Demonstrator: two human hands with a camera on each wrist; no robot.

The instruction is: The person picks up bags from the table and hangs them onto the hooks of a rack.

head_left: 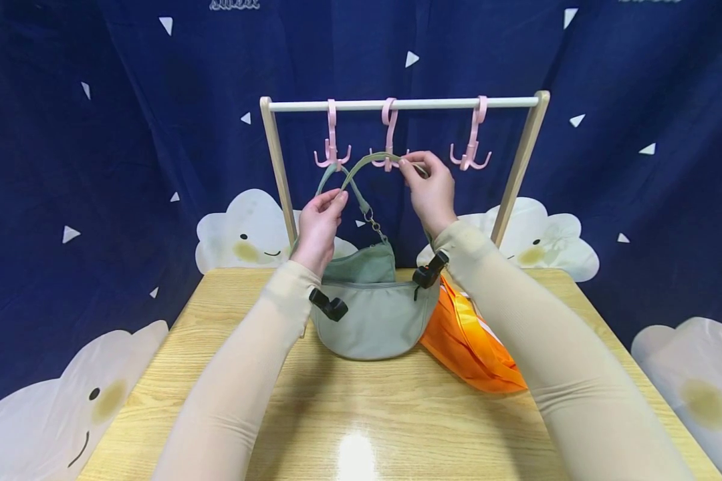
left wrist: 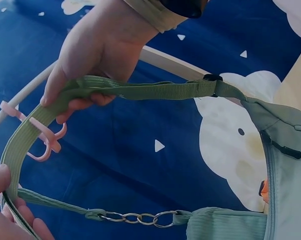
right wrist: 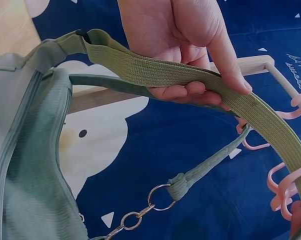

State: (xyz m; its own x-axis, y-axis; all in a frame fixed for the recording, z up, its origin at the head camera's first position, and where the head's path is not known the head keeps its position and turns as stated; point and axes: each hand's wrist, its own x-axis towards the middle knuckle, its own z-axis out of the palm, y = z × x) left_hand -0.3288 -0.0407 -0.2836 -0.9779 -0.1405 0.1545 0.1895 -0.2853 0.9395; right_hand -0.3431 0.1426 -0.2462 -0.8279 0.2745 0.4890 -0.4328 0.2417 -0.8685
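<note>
A pale grey-green half-moon bag (head_left: 373,324) hangs below a long olive strap (right wrist: 155,72). My left hand (head_left: 320,227) pinches the left side of that strap; my right hand (head_left: 433,194) pinches it higher, on the right. Between the hands the strap arches at the middle pink hook (head_left: 389,137), and in the left wrist view a prong (left wrist: 45,135) overlaps it. Whether the hook bears weight I cannot tell. Behind hangs a darker green bag (head_left: 364,265) with a chain-linked handle (left wrist: 135,218), looped at the left pink hook (head_left: 332,143).
A white rod (head_left: 427,104) on wooden posts carries the hooks, with a right pink hook (head_left: 473,140) bearing nothing. An orange bag (head_left: 469,347) lies on the wooden table (head_left: 361,414), beside the pale bag and partly behind my right forearm. A dark blue curtain (head_left: 638,200) hangs behind.
</note>
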